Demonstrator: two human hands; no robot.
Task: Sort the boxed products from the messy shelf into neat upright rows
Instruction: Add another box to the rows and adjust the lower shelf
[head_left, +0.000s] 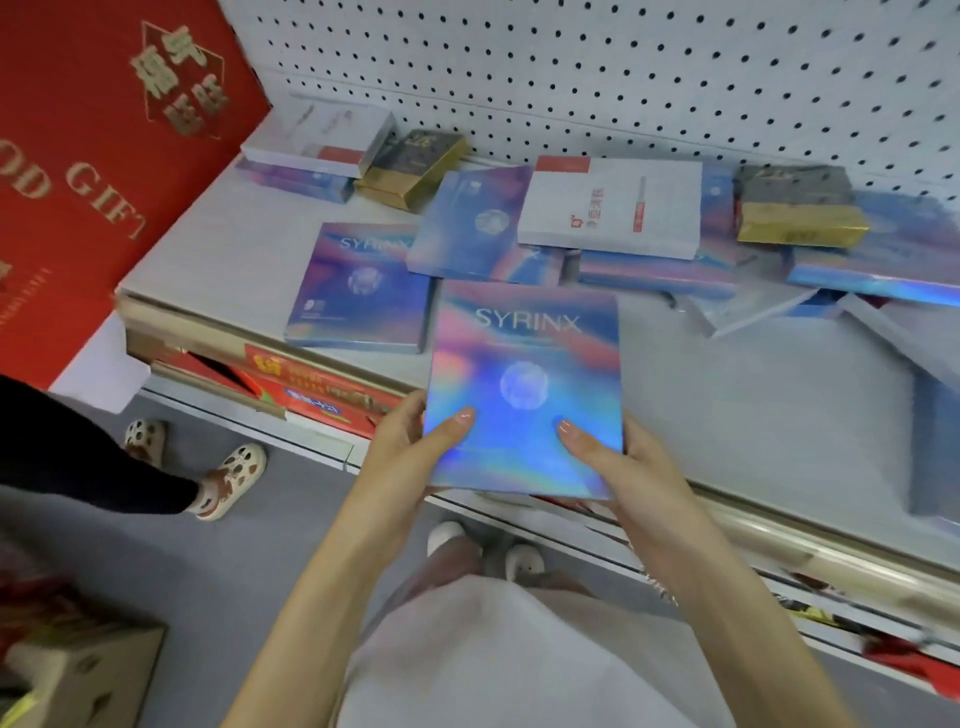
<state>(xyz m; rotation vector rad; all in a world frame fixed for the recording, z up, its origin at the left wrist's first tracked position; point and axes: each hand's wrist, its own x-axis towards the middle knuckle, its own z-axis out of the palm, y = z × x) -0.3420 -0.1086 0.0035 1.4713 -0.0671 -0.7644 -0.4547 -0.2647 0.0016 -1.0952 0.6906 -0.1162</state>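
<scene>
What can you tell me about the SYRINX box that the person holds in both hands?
The SYRINX box is flat and nearly square, with a glossy holographic face in blue, pink and purple. White letters read SYRINX near its top, above a pale round emblem. It looks closed and undamaged. It is held face up over the front edge of the white shelf. The left hand grips its lower left corner and the right hand its lower right, thumbs on the face.
</scene>
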